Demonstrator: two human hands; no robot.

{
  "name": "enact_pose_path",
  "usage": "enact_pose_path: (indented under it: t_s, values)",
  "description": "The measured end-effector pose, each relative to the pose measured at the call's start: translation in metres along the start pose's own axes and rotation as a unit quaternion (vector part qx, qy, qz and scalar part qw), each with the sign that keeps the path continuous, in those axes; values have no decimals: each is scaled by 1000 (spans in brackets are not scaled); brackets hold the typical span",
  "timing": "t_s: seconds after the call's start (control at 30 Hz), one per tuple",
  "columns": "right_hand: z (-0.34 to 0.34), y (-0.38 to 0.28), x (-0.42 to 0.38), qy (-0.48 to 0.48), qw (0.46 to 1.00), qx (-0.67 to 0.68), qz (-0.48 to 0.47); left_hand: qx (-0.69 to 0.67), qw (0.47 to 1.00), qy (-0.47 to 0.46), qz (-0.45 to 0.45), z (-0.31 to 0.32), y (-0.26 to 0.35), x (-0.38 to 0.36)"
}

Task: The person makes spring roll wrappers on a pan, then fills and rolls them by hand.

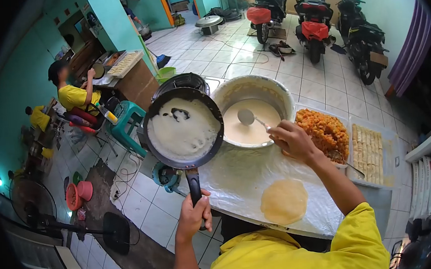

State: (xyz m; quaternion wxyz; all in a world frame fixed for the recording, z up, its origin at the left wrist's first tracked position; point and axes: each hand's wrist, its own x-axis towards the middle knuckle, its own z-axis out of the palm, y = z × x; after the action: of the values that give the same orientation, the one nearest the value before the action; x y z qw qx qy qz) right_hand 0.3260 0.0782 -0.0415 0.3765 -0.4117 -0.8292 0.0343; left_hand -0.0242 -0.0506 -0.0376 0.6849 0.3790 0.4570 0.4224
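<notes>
My left hand [195,213] is closed around the handle of a black frying pan [215,137], which is tilted toward me. A thin layer of pale batter [185,139] coats its bottom, with a bare dark patch near the top. My right hand [293,141] grips a ladle [246,117] by its handle, its round bowl over the large metal pot [284,93]. Creamy batter [238,132] fills the lower part of that pot. A round cooked crepe [284,201] lies flat on the plastic-covered table [229,186] below my right hand.
To the right stand a container of orange filling [322,133] and a plastic box of rolls [368,155]. A stove burner [183,81] is behind the pan. A co-worker [74,92] in yellow sits at the far left, near a green stool [126,124]. Motorbikes [313,20] are parked at the back.
</notes>
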Motion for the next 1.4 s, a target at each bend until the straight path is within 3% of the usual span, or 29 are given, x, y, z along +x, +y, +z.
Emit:
enact_pose_path:
  t_s: [0.07, 0.17, 0.23, 0.27, 0.33, 0.47, 0.53, 0.67, 0.97, 1.4]
  values:
    - [5, 3, -6, -7, 1000, 3, -19, 6, 1000, 5, 1, -6, 7, 1]
    - [1, 4, -9, 5, 997, 54, 52, 7, 1000, -12, -10, -15, 16, 6]
    - [-10, 8, -5, 114, 980, 88, 134, 12, 1000, -11, -16, -10, 24, 11]
    - [-20, 11, -5, 113, 981, 87, 132, 20, 999, -9, -23, -8, 28, 15]
    - [-48, 13, -4, 119, 910, 236, 320, 23, 998, -30, -46, -9, 35, 22]
    - [-89, -6, 11, 191, 919, 248, 240, 2, 990, -83, -110, 7, 46, 33]
    - [-96, -19, 19, 200, 968, 96, 120, -14, 986, -108, -128, 16, 43, 37]
    - [-90, -43, 18, 120, 992, 30, 38, -69, 968, -175, -164, 33, 31, 42]
    - [-111, -52, -12, 133, 984, 9, 122, -152, 941, -230, -196, 43, 18, 44]
    - [-106, -61, -16, 105, 993, 5, 56, -182, 933, -241, -198, 43, 16, 33]
